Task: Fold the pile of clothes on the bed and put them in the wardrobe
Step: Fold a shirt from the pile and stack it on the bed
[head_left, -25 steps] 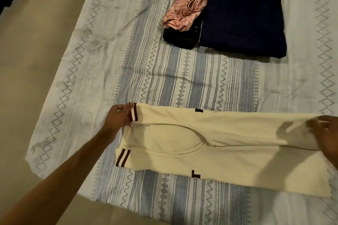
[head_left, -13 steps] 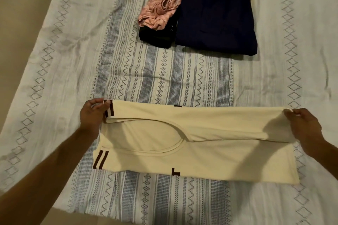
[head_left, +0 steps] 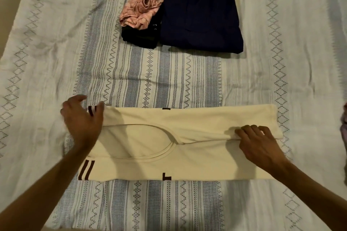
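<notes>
Camera: one wide-angle head view, worn by the person.
Facing: forward and steeply down onto the bed [head_left: 56, 47].
Nearness: close; both forearms enter from the lower corners, and the hands [head_left: 82, 124] sit mid-frame.
Coverage: the cream shirt [head_left: 187, 159] spans the lower middle, and folded clothes [head_left: 199, 11] lie at upper centre.
Edges: the bed's side shows at far left.
Shared view: only this single view.
</notes>
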Demonstrator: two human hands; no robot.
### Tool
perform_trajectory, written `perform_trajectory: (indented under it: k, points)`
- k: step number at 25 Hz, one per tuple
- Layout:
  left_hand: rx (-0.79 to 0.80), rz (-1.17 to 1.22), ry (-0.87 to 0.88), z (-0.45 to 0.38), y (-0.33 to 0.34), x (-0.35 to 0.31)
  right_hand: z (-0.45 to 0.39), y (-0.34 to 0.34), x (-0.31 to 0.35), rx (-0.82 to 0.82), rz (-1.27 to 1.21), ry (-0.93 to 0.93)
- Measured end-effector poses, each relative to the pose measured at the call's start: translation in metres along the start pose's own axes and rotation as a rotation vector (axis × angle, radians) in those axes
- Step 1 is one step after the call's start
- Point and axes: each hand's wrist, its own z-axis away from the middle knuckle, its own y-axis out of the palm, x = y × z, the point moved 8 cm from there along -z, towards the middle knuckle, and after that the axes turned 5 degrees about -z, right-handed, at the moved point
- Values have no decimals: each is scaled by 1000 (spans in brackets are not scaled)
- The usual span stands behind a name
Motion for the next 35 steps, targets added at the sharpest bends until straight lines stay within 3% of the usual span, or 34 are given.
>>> perform_trajectory:
  k: [2,4,6,7,11,15,23,25,28,30,33,35]
  points:
    - [251,-65,473,42,25,-84,1,-4,-7,-30,55,35]
    - [470,-87,840,110,58,-157,6,-9,-21,-44,99,74]
    - [540,-216,1090,176,102,-196,11,-11,-37,-49,106,133]
    - [557,-277,1119,197,123,-204,13,-11,-44,-44,102,144]
    - [497,-367,1103,205,145,-220,22,-12,-54,-115,80,42]
    - [329,-285,1248,198,120,-209,34,11,-57,-22,60,34]
    - [438,-438,1198,220,127,-173,41,7,-78,97,8,143]
    - [437,-447,1171,223,125,-167,45,0,-93,78,-128,273]
    - [461,-457,1073,225,123,-168,44,2,-125,-79,-654,643]
    - [474,-413,1030,231,120,-186,30,10,-144,-135,-884,748]
    - [473,-331,968,236,122,-235,6,16,-167,-77,-926,771]
    - [464,-318,908,234,137,-270,3,11,-177,-153,-933,836]
